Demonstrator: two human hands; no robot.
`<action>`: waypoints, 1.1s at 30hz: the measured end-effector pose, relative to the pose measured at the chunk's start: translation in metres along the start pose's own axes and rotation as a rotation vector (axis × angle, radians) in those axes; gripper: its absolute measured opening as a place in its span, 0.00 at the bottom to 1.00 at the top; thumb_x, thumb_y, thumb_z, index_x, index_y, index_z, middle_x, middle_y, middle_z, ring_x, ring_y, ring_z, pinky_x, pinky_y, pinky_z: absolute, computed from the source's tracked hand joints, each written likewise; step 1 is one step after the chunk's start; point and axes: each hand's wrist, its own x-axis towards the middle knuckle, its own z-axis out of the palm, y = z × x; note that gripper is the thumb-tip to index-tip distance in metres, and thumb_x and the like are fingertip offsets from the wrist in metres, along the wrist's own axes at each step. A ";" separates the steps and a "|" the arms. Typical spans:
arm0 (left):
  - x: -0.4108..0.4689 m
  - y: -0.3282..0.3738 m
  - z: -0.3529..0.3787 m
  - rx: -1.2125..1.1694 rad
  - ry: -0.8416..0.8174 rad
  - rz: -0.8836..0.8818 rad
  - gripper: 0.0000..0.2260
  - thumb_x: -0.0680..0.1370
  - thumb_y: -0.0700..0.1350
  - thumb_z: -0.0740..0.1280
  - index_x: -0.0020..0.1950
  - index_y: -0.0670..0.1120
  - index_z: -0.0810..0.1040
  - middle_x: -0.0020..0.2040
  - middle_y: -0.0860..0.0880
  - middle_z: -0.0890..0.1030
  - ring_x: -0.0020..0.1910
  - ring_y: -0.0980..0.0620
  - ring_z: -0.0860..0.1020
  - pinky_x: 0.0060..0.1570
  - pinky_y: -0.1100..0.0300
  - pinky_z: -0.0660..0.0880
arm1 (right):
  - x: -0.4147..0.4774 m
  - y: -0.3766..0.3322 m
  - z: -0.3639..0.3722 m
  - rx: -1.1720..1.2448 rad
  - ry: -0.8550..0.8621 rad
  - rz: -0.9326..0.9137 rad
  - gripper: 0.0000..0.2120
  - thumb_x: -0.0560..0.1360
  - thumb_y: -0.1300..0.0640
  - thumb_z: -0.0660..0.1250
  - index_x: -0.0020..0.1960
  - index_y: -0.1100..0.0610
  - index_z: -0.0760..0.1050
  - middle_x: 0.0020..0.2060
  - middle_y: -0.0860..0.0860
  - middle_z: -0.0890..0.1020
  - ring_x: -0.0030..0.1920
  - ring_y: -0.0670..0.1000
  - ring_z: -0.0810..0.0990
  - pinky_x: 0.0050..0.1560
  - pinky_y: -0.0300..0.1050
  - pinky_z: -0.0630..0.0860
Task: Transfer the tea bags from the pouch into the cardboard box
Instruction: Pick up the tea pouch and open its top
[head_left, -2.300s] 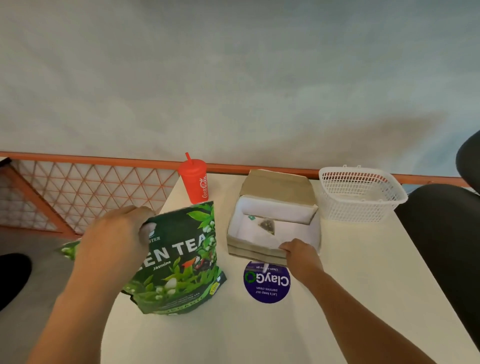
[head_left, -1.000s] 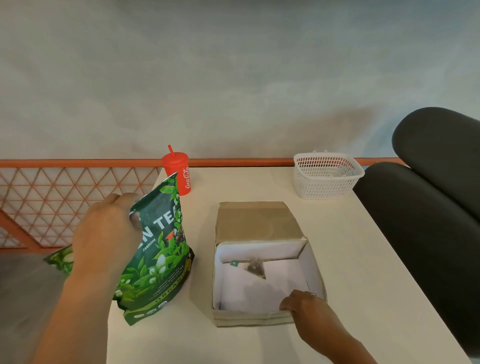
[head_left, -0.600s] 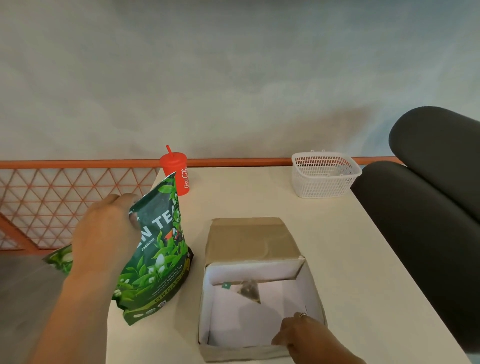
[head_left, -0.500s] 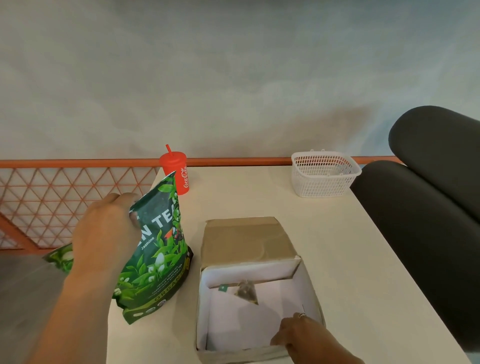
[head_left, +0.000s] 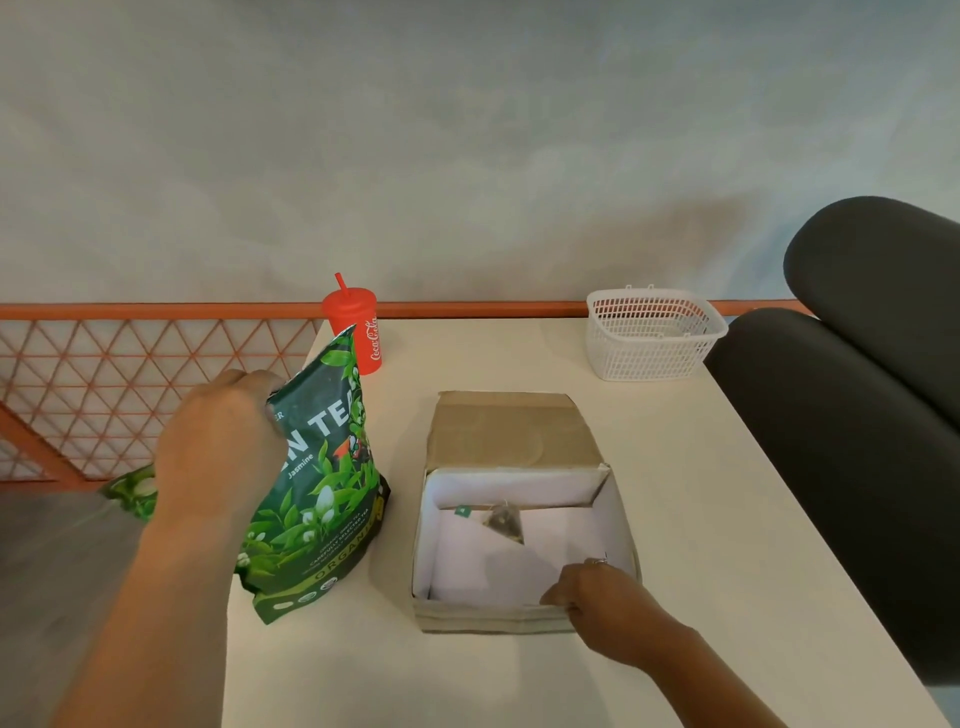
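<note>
A green tea pouch (head_left: 322, 499) stands upright on the left of the white table (head_left: 701, 519), and my left hand (head_left: 218, 447) grips its top edge. To its right lies an open cardboard box (head_left: 524, 618) lined with white paper, flap folded back. One pyramid tea bag (head_left: 505, 522) with a green tag lies inside near the far wall. My right hand (head_left: 597, 597) holds the box's near right rim, fingers curled over the edge.
A red Coca-Cola cup (head_left: 356, 332) with a straw stands behind the pouch. A white plastic basket (head_left: 652, 335) sits at the table's back right. A black chair (head_left: 857, 395) borders the right edge; an orange lattice railing (head_left: 130, 374) runs on the left.
My right hand has pulled the box toward me across the table. The pouch has turned more upright in my left hand. The view has shifted, and a round purple sticker is no longer visible.
</note>
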 end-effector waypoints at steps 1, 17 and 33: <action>0.000 0.000 -0.001 -0.004 -0.015 -0.011 0.08 0.71 0.30 0.63 0.46 0.36 0.79 0.35 0.40 0.76 0.34 0.42 0.70 0.30 0.55 0.64 | -0.001 -0.001 -0.001 0.006 -0.002 0.003 0.23 0.75 0.65 0.54 0.61 0.46 0.76 0.56 0.46 0.78 0.56 0.50 0.74 0.57 0.40 0.71; 0.000 0.000 -0.023 -0.121 -0.210 -0.078 0.05 0.77 0.42 0.64 0.41 0.46 0.76 0.33 0.46 0.77 0.34 0.47 0.74 0.34 0.56 0.71 | 0.014 -0.056 -0.070 0.376 0.163 -0.072 0.11 0.74 0.52 0.66 0.57 0.49 0.78 0.50 0.43 0.78 0.46 0.36 0.74 0.48 0.25 0.68; -0.061 0.000 0.002 0.067 0.227 0.284 0.06 0.73 0.40 0.67 0.36 0.44 0.75 0.30 0.49 0.74 0.28 0.45 0.72 0.26 0.67 0.57 | 0.071 -0.148 -0.112 0.418 0.723 -0.497 0.23 0.75 0.53 0.65 0.69 0.45 0.66 0.67 0.45 0.64 0.63 0.42 0.64 0.58 0.34 0.67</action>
